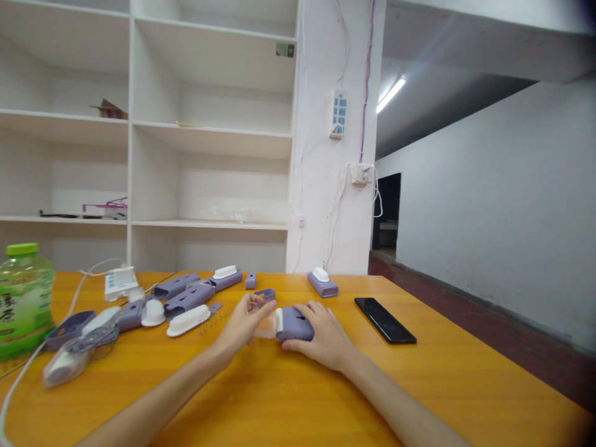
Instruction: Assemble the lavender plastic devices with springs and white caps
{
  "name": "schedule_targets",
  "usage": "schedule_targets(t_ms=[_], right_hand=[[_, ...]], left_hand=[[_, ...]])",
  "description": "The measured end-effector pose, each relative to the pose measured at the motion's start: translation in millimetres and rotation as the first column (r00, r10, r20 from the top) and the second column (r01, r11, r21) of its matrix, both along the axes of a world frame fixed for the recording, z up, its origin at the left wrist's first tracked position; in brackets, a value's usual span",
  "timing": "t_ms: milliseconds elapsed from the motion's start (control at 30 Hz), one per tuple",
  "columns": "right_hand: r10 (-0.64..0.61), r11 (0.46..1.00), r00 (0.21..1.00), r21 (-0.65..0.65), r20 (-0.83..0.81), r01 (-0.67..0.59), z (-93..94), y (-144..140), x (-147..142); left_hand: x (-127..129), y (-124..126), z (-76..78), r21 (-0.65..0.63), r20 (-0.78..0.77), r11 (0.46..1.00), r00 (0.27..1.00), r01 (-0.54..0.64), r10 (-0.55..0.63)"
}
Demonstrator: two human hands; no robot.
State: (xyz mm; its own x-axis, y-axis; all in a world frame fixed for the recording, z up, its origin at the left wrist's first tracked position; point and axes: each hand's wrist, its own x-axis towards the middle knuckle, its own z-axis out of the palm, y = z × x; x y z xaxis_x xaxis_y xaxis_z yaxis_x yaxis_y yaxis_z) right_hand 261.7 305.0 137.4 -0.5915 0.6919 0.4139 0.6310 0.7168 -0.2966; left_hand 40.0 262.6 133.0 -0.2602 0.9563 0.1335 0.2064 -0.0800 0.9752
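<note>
In the head view, my right hand (pixel 326 332) is closed around a purple plastic casing (pixel 294 325) that lies on its side on the table. A white rim shows at the casing's left end. Beyond that rim is a clear plastic piece (pixel 266 326), and my left hand (pixel 244 323) pinches it with the fingertips. Whether the clear piece is joined to the casing I cannot tell. Just behind my left fingers stands a small purple frame-shaped part (pixel 265 294).
More purple casings (pixel 190 299) and white oval parts (pixel 189 320) lie at the left, near a green jar (pixel 24 304) and a power strip (pixel 120 283). A purple casing with a white top (pixel 322 282) stands at the back. A black phone (pixel 385 320) lies at right.
</note>
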Motion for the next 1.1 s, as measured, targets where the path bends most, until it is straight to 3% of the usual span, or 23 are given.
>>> schedule_targets(t_ms=[233,400,767,1100], right_hand=[[0.164,0.985,0.986,0.047,0.011,-0.164,6.3,-18,-11],[0.133,0.990,0.991,0.041,-0.004,-0.133,5.0,-27,-20],[0.123,0.990,0.992,0.067,0.012,-0.124,6.8,-23,-15],[0.082,0.993,0.996,0.081,0.024,-0.083,5.1,-24,-18]], left_hand=[[7,5,-22.9,0.064,0.160,0.998,0.987,0.007,-0.017],[16,-2,-22.5,0.087,0.220,0.996,0.975,-0.029,0.009],[3,6,-18.5,0.222,0.200,0.965,0.962,0.139,-0.184],[-5,18,-29.2,0.276,0.142,0.955,0.979,0.106,-0.149]])
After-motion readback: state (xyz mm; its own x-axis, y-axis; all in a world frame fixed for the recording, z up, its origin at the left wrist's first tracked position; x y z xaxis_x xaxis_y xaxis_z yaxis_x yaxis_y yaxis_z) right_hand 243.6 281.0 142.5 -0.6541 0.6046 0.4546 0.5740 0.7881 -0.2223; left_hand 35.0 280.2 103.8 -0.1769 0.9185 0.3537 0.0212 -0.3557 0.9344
